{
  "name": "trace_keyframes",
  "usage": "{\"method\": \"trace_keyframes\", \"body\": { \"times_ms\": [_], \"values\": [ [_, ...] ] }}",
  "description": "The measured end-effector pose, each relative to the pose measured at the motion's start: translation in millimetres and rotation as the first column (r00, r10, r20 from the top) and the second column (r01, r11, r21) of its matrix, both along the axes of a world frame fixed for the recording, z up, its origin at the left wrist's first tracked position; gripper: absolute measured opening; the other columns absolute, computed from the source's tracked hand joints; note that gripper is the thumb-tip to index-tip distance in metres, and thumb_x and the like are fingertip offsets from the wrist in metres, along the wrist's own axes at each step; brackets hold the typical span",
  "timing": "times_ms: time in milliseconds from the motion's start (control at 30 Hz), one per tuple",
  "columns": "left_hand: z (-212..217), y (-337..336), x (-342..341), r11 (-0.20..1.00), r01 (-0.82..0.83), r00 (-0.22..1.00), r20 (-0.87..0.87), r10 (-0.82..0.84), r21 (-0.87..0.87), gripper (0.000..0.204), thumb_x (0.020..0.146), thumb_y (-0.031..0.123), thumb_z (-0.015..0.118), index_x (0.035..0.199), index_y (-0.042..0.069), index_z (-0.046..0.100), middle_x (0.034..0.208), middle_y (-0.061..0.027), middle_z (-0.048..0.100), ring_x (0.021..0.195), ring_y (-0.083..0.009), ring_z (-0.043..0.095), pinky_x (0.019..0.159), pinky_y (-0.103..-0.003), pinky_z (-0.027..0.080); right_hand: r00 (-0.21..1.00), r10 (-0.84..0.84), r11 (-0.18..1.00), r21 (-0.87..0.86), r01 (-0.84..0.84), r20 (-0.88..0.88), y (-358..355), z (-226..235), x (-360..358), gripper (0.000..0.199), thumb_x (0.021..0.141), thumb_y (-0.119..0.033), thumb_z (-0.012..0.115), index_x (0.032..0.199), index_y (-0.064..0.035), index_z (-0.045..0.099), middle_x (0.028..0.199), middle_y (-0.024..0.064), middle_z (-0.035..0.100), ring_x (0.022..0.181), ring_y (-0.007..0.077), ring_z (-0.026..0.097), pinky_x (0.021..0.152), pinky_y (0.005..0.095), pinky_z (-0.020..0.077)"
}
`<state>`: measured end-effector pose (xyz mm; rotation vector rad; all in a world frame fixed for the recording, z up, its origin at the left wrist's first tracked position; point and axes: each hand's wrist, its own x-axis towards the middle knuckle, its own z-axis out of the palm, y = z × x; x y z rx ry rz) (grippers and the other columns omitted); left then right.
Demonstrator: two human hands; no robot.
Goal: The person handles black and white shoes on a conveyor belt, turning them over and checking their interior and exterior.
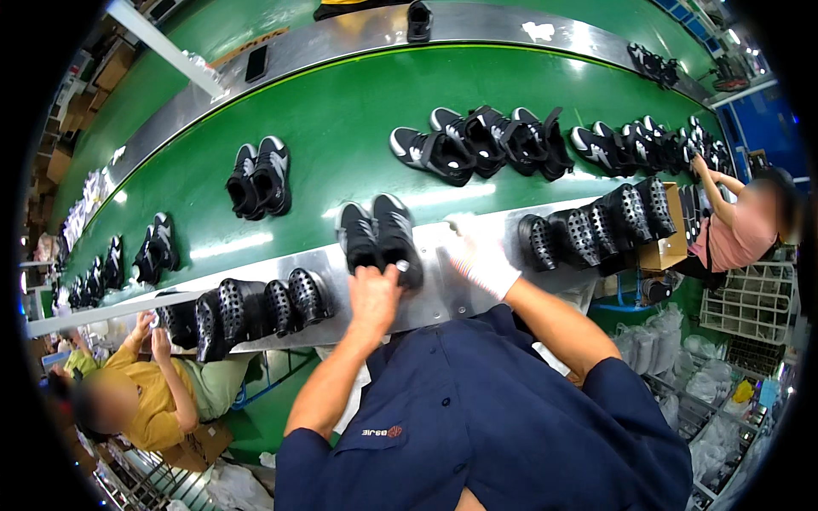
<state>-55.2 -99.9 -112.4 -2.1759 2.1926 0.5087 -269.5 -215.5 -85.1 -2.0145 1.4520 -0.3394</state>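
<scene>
A pair of black sneakers w/ white-and-grey trim (379,237) is seen standing on the shiny metal counter (443,289), right at the edge where the green conveyor belt (341,136) begins. The bare left hand (373,289) is closed on the heel of the pair's right-hand shoe, fingers curled round it. The right hand (484,260), in a white cloth glove, is laid flat and open on the counter just right of the pair, nothing gripped.

Relative to the pair: to the left, along the counter, a row of black perforated shoe moulds (256,308) is lined up; to the right, a second row of black perforated moulds (596,226) is set, w/ a brown cardboard box (669,247) beyond it. Further up the belt, another black-and-white pair (260,177) is seen to the upper left, and a bunch of similar sneakers (481,140) to the upper right. A co-worker in a yellow top (145,400) is seated lower left of the pair; another in a pink top (741,234) is at far right, approx. level w/ the pair.
</scene>
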Motion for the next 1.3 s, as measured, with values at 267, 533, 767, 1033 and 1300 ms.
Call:
{"method": "trace_keyframes", "body": {
  "times_ms": [267,533,767,1033,1300],
  "values": [
    [-1.1,-126.2,72.4,0.965,-0.065,0.923,0.351,0.155,-0.254,0.031,0.082,0.022,0.076,0.112,0.014,0.07,0.112,-0.0123,0.064,0.111,-0.0339,0.058,0.08,-0.052,0.05,0.756,-0.204,0.976,-0.193,0.104,-0.623,-177.8,10.7,-129.3,0.032,0.084,-0.025,0.072,0.113,-0.0142,0.072,0.115,0.0195,0.065,0.11,0.0402,0.064,0.096,0.0512,0.0543],
    [-0.9,-205.9,-115.7,0.999,-0.025,0.95,-0.313,0.014,-0.032,0.075,0.085,0.019,0.081,0.152,0.019,0.046,0.137,-0.0312,0.053,0.13,-0.0466,0.05,0.105,-0.052,0.051,0.741,-0.034,0.999,-0.048,0.002,-0.671,-219.7,-45.2,-159.6,0.029,0.085,-0.033,0.079,0.109,-0.0173,0.075,0.109,0.0182,0.068,0.105,0.0376,0.07,0.09,0.0496,0.0575],
    [-6.8,-265.2,-161.2,0.979,-0.11,0.97,-0.198,0.143,0.171,0.086,0.086,0.028,0.079,0.16,0.028,0.036,0.121,-0.0249,0.065,0.121,-0.0423,0.054,0.094,-0.055,0.053,0.636,-0.322,0.947,-0.234,0.221,-0.701,-262.3,-36.1,-162.8,0.03,0.091,-0.031,0.074,0.112,-0.0104,0.068,0.106,0.0218,0.071,0.098,0.0409,0.072,0.084,0.0532,0.0588],
    [-3.0,-264.5,-125.0,0.979,-0.052,0.97,-0.223,0.096,0.196,0.044,0.084,0.035,0.082,0.111,0.002,0.071,0.114,-0.0248,0.07,0.11,-0.0433,0.066,0.091,-0.051,0.057,0.993,-0.11,0.96,0.253,0.119,-0.05,-201.7,-45.2,-57.5,0.045,0.093,-0.037,0.064,0.114,0.0028,0.068,0.108,0.0308,0.069,0.105,0.0484,0.066,0.097,0.0508,0.0514],
    [34.8,-86.8,-74.0,0.952,0.231,0.935,-0.315,-0.161,0.199,0.046,0.088,0.031,0.078,0.123,0.005,0.064,0.1,-0.0217,0.069,0.1,-0.0414,0.067,0.083,-0.052,0.056,0.991,-0.052,0.979,0.189,0.074,-0.12,-14.4,-12.8,-40.1,0.046,0.094,-0.043,0.065,0.099,0.0021,0.069,0.096,0.0287,0.069,0.093,0.0466,0.067,0.082,0.0534,0.0538]
  ]
}}
